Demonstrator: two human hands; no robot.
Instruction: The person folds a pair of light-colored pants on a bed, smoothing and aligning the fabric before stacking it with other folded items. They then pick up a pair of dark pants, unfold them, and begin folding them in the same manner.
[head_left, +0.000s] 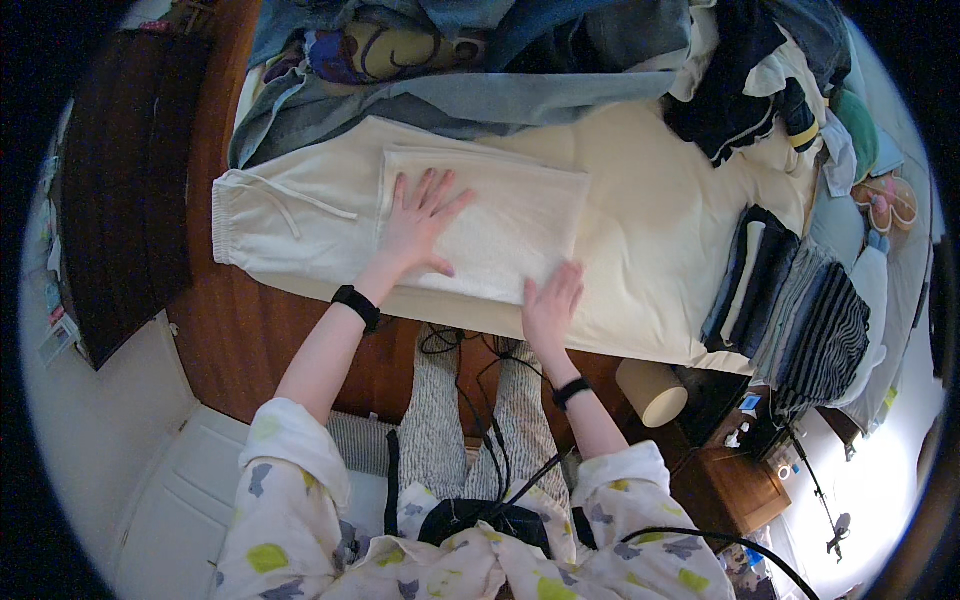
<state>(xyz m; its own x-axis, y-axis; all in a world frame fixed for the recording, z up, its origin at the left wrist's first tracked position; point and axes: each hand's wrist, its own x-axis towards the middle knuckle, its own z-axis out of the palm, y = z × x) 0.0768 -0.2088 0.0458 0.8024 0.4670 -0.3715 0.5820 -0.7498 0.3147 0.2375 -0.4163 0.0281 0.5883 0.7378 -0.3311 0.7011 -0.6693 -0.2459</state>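
A pair of white drawstring trousers (322, 232) lies across the bed, its elastic waistband towards the left. The legs (495, 202) are folded back over the upper part in a flat rectangle. My left hand (418, 225) rests palm down on the folded layer with its fingers spread, holding nothing. My right hand (553, 304) touches the near right corner of the fold, its fingers close together. Whether that hand pinches the cloth cannot be made out. A drawstring (300, 199) trails loose over the trousers near the waistband.
Blue denim garments (450, 105) lie along the far side of the bed (652, 247). Dark clothes (731, 97) are heaped at the far right. Folded clothes (780, 300) stand in a row at the right. A beige bin (654, 394) and black cables (480, 390) are below the bed edge.
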